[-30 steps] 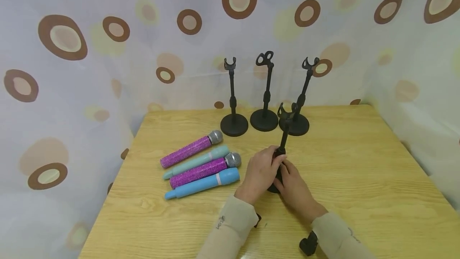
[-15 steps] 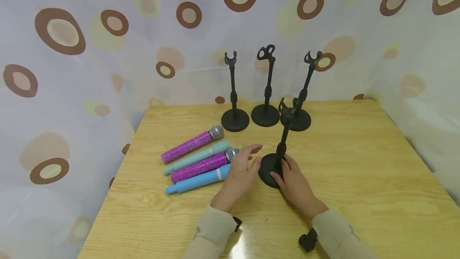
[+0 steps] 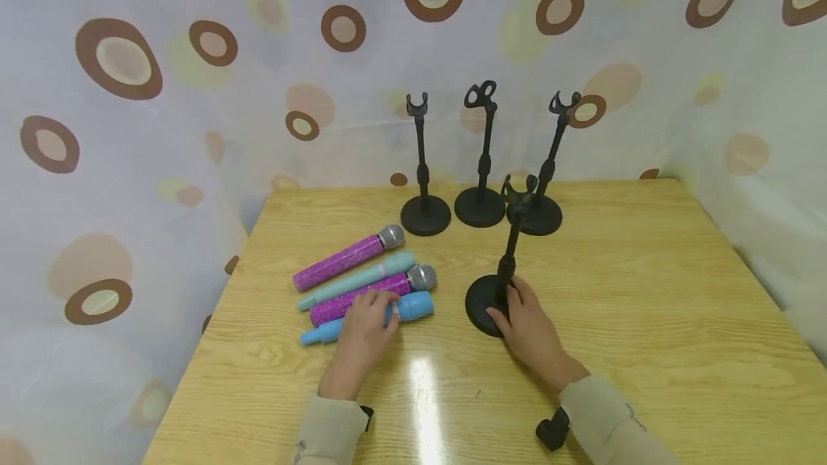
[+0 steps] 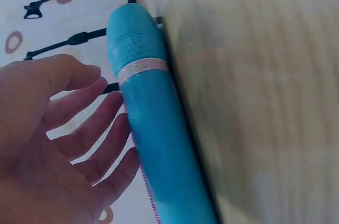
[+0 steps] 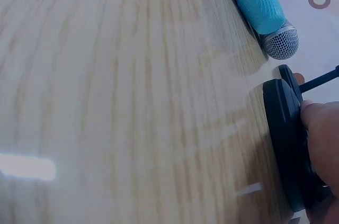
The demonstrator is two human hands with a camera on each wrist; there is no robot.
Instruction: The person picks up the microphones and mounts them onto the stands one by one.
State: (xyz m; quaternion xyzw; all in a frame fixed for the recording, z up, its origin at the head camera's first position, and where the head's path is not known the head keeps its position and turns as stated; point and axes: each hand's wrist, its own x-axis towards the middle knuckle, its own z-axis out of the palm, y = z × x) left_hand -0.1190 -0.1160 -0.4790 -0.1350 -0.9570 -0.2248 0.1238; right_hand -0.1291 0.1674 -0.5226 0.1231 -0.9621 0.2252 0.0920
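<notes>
A blue microphone [image 3: 414,306] with a pale band lies nearest me in a row on the table. My left hand [image 3: 363,327] is over its middle. In the left wrist view the fingers bend loosely along the far side of the microphone [image 4: 159,128], their tips at its edge, with the thumb apart from it. My right hand [image 3: 533,334] grips the round base of a black microphone stand [image 3: 510,250], thumb on top of the base. This stand is upright, its clip at the top holding nothing. The right wrist view shows the thumb [image 5: 323,128] against the base [image 5: 286,144].
Beyond the blue microphone lie a glittery purple microphone [image 3: 395,284], a pale green one [image 3: 362,280] and another purple one [image 3: 342,261]. Three more black stands, a left one [image 3: 424,215], a middle one [image 3: 479,207] and a right one [image 3: 545,215], line the table's back edge.
My left hand has let go of the front stand and moved left to the blue microphone. My right hand has stayed at the stand's base.
</notes>
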